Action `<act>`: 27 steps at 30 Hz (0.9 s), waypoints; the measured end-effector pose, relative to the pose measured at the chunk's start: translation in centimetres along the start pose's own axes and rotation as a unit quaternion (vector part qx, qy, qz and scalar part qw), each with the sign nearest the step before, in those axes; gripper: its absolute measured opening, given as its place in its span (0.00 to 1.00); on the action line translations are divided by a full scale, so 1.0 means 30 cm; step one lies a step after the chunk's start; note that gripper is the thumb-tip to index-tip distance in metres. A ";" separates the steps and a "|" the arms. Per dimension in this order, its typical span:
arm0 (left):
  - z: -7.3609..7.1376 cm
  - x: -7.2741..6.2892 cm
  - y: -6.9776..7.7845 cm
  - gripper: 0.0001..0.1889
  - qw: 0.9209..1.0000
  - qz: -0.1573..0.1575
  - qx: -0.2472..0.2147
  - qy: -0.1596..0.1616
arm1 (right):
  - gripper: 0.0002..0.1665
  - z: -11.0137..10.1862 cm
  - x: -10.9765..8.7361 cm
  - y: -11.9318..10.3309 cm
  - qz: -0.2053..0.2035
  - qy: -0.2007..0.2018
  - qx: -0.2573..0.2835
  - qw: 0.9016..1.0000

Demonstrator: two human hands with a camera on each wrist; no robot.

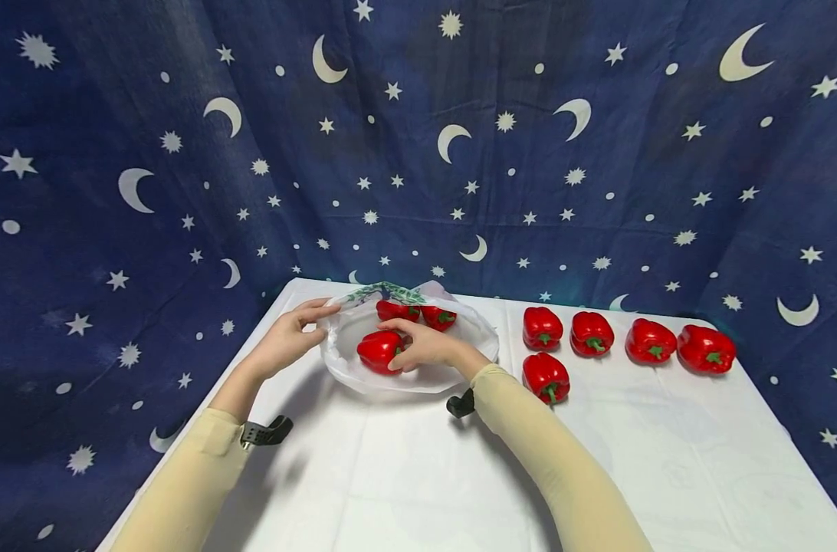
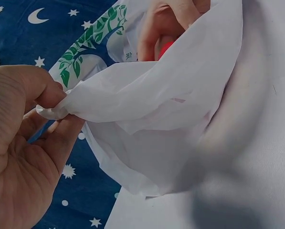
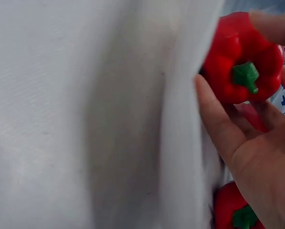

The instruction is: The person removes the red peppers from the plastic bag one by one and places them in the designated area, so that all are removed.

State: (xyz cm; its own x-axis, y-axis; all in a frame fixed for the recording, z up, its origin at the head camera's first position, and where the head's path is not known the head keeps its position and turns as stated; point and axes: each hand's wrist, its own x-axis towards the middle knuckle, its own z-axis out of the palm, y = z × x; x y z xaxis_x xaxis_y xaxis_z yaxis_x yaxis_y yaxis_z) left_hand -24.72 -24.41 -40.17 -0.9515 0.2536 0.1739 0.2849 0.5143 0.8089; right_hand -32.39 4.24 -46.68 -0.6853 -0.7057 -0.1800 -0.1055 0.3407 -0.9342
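A white plastic bag with a green leaf print lies on the table, its mouth spread wide. My left hand pinches the bag's left rim between thumb and fingers, as the left wrist view shows closely. Inside the mouth, my right hand grips a red bell pepper with a green stem. In the right wrist view its fingers surround that bell pepper. Two more red bell peppers, one at the back and one beside it, lie deeper in the bag.
On the white table, several red bell peppers form a row at the back right, ending with one near the corner. Another bell pepper sits in front of the row, close to my right sleeve. A blue star-and-moon curtain hangs behind.
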 end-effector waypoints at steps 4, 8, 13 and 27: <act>0.000 0.000 0.004 0.27 1.000 0.002 -0.014 -0.002 | 0.53 0.000 -0.009 0.020 -0.005 -0.002 0.052 0.999; -0.002 -0.003 0.005 0.27 1.000 -0.001 -0.020 -0.003 | 0.54 0.001 -0.014 0.037 -0.018 0.001 0.044 0.999; -0.004 -0.005 0.003 0.27 1.000 -0.003 -0.015 -0.004 | 0.56 0.007 -0.013 0.051 -0.034 0.006 0.008 0.999; -0.005 -0.008 0.002 0.27 1.000 -0.005 -0.013 -0.015 | 0.56 0.017 -0.011 0.061 -0.047 0.008 0.022 0.999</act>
State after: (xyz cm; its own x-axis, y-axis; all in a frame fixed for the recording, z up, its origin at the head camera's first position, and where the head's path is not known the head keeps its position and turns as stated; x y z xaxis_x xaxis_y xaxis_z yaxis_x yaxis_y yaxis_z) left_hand -24.49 -24.58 -40.09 -0.9507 0.2720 0.1490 0.2713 0.4964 0.8246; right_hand -31.98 4.78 -48.50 -0.6852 -0.7234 -0.0853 -0.1390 0.2448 -0.9595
